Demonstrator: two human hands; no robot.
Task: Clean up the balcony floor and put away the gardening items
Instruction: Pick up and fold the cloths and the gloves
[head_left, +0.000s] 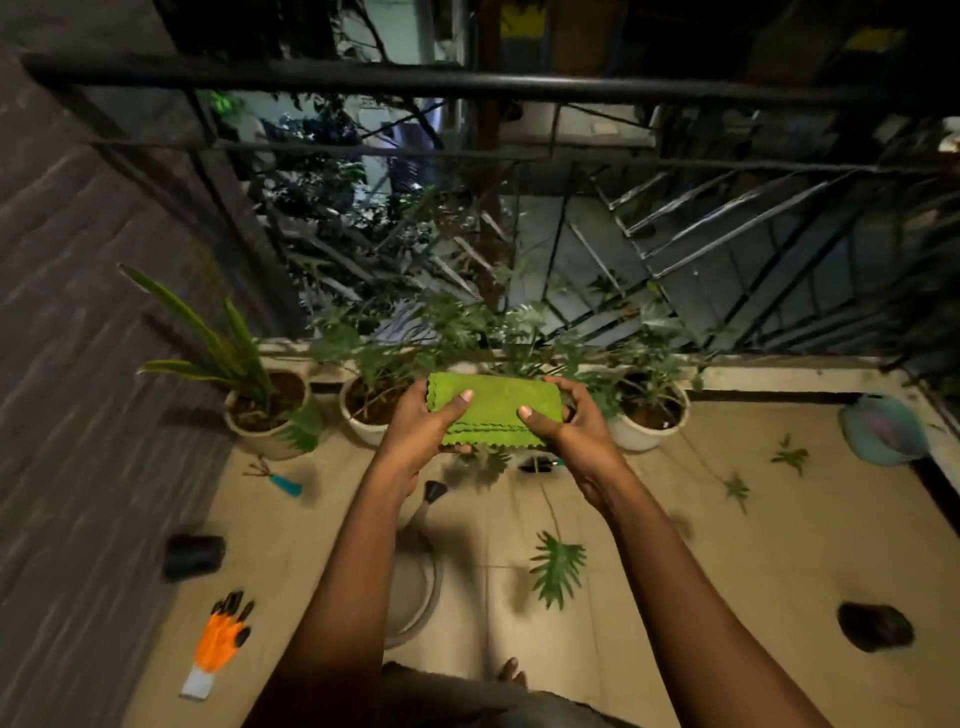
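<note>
A folded green cloth (493, 408) with zigzag edges is held out in front of me above the balcony floor. My left hand (423, 423) grips its left end, thumb on top. My right hand (569, 423) grips its right end the same way. Down on the tiled floor lie an orange glove with black fingertips (221, 639), a small hand rake with a teal handle (275, 480), a grey watering can (415, 566) under my left arm, and several cut green leaves (557, 566).
Three cream pots with plants (262, 415) stand along the low ledge under the black railing (467, 83). A dark pot (193, 556) lies at the left, a dark clump (875, 626) at the right, a blue-grey bundle (883, 428) in the far right corner. A grey wall runs along the left.
</note>
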